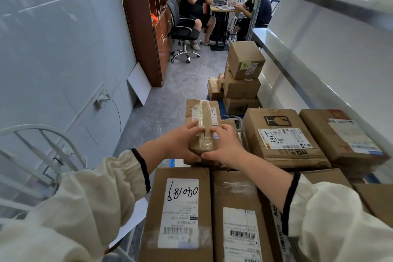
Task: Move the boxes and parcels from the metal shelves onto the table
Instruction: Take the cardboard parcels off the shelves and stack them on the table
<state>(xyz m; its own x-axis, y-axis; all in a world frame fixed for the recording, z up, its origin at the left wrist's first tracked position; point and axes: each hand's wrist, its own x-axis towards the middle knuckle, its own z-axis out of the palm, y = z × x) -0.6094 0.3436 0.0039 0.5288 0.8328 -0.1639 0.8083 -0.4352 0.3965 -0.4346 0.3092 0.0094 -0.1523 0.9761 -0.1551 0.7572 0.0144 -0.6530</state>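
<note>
Both hands are on the parcel [203, 117] here: the left hand [181, 144] grips its near left corner, fingers curled over the top and thumb at the near end. The right hand [225, 144] clamps the right side the same way, fingertips on the tape. The parcel, brown and taped, is out in front, past the far edge of the boxes [178, 208] packed side by side below the arms. Whether it touches anything beneath, I can't tell. On the right runs the metal shelf [319, 83], and a stack [242, 78] of cartons stands beyond.
</note>
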